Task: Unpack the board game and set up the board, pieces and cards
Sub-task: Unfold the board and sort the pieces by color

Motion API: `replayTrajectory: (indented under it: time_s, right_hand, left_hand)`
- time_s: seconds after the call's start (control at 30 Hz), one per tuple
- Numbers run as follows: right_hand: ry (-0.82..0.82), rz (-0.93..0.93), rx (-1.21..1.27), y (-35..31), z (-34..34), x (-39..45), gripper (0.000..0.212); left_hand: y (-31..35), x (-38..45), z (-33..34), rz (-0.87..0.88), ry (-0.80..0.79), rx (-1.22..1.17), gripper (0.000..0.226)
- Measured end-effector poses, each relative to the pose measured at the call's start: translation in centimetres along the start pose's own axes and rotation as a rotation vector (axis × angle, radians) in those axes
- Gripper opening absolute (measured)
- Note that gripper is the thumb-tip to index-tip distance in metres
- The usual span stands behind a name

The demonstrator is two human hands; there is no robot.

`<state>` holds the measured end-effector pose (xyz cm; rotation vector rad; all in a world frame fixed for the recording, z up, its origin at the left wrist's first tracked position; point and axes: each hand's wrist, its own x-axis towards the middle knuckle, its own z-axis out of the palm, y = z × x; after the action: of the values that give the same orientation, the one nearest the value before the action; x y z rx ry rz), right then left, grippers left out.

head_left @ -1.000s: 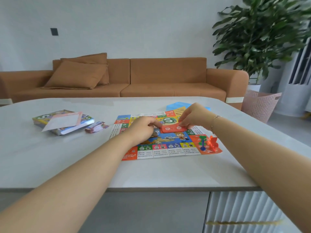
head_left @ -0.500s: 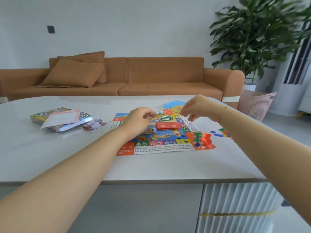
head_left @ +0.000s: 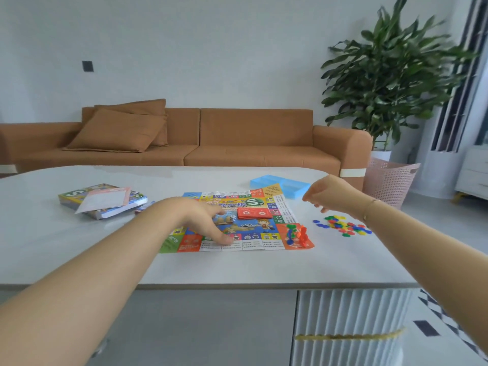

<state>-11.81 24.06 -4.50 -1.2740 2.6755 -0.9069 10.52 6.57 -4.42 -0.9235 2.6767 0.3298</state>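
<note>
The colourful paper game board (head_left: 253,228) lies flat on the white table (head_left: 79,254). A stack of red cards (head_left: 254,213) sits on its middle, with a small white die (head_left: 232,218) just to the left. Several plastic pawns (head_left: 297,235) stand on the board's near right corner. My left hand (head_left: 203,220) rests on the board's left part, fingers spread and fingertips touching the near edge. Above the table to the right of the board hovers my right hand (head_left: 328,192), fingers loosely curled and holding nothing. Small coloured chips (head_left: 343,226) lie scattered beneath it.
The game box (head_left: 101,200) with a pink sheet on top lies at the left, a small wad of play money beside it. A blue plastic tray (head_left: 282,184) sits behind the board. Beyond the table are a brown sofa, a pink basket (head_left: 390,180) and a large plant.
Both hands let go of the red cards, which stay on the board. My left hand dropped to the board's near edge; my right hand lifted away to the right.
</note>
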Motion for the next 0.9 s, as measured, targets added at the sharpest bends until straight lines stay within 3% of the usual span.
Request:
replayTrajectory:
  time_s: [0.27, 0.43, 0.53, 0.9]
  right_hand:
    - [0.077, -0.067, -0.304, 0.1, 4.1, 8.4, 0.038]
    - [0.008, -0.030, -0.541, 2.1, 5.7, 12.6, 0.022]
    - [0.095, -0.009, -0.523, 2.6, 5.8, 13.2, 0.010]
    - [0.355, -0.114, -0.415, 0.0, -0.4, 10.2, 0.023]
  left_hand:
    - [0.1, 0.8, -0.9, 0.010, -0.003, 0.104, 0.090]
    - [0.1, 1.8, -1.2, 0.027, -0.002, 0.162, 0.089]
    - [0.2, 2.1, -1.1, 0.042, 0.018, 0.189, 0.089]
    - [1.0, 4.1, 0.0, 0.136, 0.140, 0.012, 0.084]
